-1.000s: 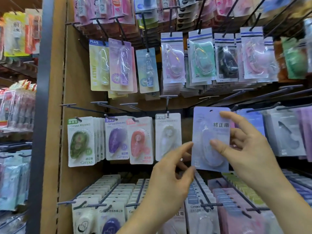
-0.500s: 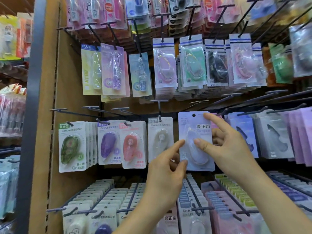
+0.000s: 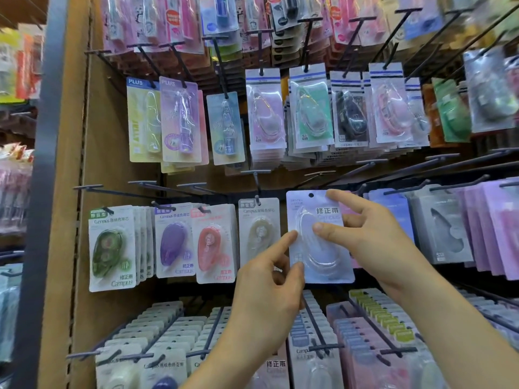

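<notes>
Two light pinches on correction-tape pack [image 3: 332,273], left hand [image 3: 266,290] at 8 o'clock, right hand [image 3: 373,237] at 2: could drop if hang hole [image 3: 311,195] misses peg [image 3: 256,179].

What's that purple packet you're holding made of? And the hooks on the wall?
The pack looks like thin, matte card: flat, pale lilac, printed, with a punched hole at the top. Its bubble seems to be clear, shiny plastic, since light glints off it and you can see through it. The hooks look like thin, dark metal rods, perhaps painted.
</notes>
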`<state>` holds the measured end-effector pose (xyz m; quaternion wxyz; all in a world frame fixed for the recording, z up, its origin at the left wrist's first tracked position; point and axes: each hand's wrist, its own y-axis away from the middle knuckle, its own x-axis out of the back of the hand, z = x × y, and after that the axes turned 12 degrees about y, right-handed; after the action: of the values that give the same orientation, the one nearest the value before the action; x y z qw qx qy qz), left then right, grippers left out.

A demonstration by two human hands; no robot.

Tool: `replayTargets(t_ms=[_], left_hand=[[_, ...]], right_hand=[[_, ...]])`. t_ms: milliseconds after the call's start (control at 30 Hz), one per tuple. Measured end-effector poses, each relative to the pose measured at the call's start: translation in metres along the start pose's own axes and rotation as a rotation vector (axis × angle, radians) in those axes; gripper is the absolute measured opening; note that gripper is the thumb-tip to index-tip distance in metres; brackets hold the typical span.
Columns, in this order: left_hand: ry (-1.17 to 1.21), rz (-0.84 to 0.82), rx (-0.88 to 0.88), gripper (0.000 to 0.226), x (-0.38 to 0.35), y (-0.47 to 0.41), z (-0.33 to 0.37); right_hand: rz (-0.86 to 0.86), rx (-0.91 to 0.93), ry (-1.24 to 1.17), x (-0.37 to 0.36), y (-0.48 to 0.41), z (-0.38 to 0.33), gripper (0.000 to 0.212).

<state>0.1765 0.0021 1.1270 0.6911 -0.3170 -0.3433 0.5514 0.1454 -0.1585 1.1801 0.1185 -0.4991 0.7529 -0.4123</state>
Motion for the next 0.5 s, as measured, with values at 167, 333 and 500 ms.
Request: replayTargets(t_ms=[167, 333, 500], left_hand=[[-0.236, 0.014, -0.083, 0.049, -0.001, 0.007, 0.0], [-0.401, -0.006, -0.114, 0.054, -0.004, 0.006, 0.011], [-0.41, -0.015, -0.123, 0.054, -0.005, 0.003, 0.023]], right_hand=[[0.024, 0.026, 0.019, -0.003, 0.003, 0.0, 0.064], [0.08, -0.008, -0.106, -0.007, 0.006, 0.006, 0.064], [0.081, -0.06, -0.129, -0.004, -0.001, 0.002, 0.05]])
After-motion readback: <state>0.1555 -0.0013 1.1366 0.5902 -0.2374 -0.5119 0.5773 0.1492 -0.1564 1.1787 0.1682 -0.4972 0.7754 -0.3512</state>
